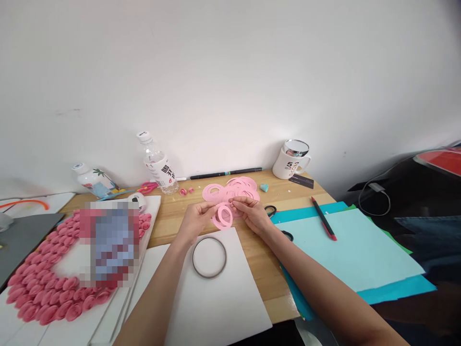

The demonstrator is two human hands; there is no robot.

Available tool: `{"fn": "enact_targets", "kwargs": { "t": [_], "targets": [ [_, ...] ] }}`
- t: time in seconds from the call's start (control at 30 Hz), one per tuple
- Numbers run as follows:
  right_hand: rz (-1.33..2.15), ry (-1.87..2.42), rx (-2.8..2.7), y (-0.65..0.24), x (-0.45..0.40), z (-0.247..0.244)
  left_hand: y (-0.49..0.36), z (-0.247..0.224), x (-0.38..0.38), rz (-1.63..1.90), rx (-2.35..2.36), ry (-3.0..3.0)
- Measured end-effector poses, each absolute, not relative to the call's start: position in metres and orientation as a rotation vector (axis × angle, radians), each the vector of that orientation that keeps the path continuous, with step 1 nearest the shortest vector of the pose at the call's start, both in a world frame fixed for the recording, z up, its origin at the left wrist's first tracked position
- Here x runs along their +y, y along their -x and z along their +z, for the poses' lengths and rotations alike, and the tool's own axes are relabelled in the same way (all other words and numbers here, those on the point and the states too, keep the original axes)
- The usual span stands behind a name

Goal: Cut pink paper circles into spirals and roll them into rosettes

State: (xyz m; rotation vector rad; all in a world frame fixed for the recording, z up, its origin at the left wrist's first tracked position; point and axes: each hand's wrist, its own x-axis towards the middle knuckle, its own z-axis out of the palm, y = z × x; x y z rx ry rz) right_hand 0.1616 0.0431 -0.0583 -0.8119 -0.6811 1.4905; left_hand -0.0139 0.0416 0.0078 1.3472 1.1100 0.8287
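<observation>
In front of me my left hand [196,220] and my right hand [253,214] are raised close together. Both have thumb and fingers pinched on a small pink paper ring [226,225], one at each side. Right behind it lies a loose pile of flat pink paper rings [242,183] on the wooden table. Below my hands a thin grey hoop [193,259] rests on a white board [237,298]. Black-handled scissors [271,210] are partly hidden by my right hand and forearm.
To the left lies a wreath of pink paper flowers [39,283], partly blurred. A water bottle [160,168], a white bottle [91,180] and a mug [288,162] stand along the wall. Blue paper sheets [345,259] with a black-and-red pen [324,220] are at right.
</observation>
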Motion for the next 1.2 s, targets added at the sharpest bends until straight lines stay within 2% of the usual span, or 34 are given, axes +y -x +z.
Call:
{"fn": "enact_targets", "kwargs": {
  "t": [1.2],
  "targets": [
    [1.445,0.841,-0.709,-0.1602,0.0410,-0.0566,0.0116,0.0092,0.0375,0.815,1.057,-1.315]
  ]
}}
